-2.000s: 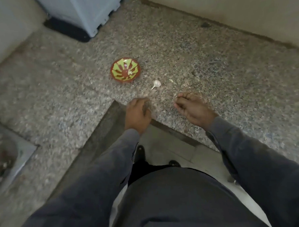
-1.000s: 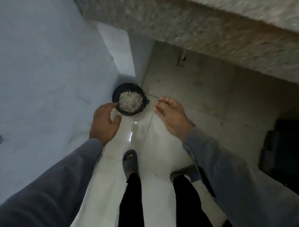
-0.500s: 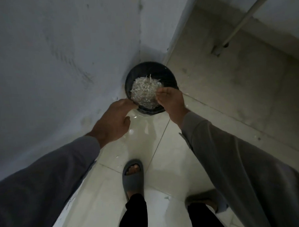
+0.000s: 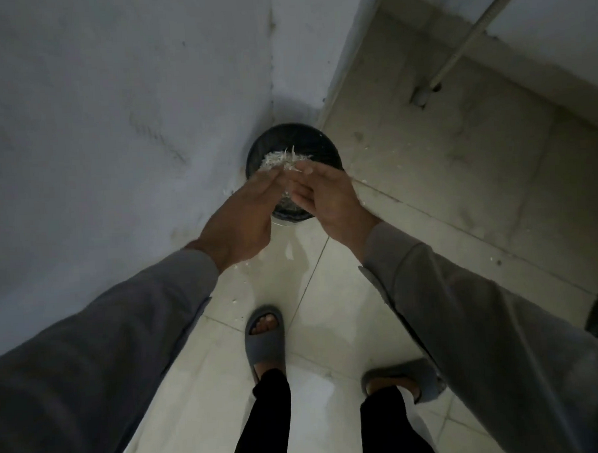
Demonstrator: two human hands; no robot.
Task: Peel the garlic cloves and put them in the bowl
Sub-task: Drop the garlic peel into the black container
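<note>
No writing shows anywhere. Both arms reach forward and down over a black bin (image 4: pixel 323 146) standing in the wall corner on the tiled floor (image 4: pixel 328 310), heaped with pale peels (image 4: pixel 281 160). The left hand (image 4: pixel 245 215) and right hand (image 4: pixel 327 197) meet fingertip to fingertip above it, fingers straight and loose, gripping nothing (blurred); white flakes cling to the right fingers (image 4: pixel 305 167)
</note>
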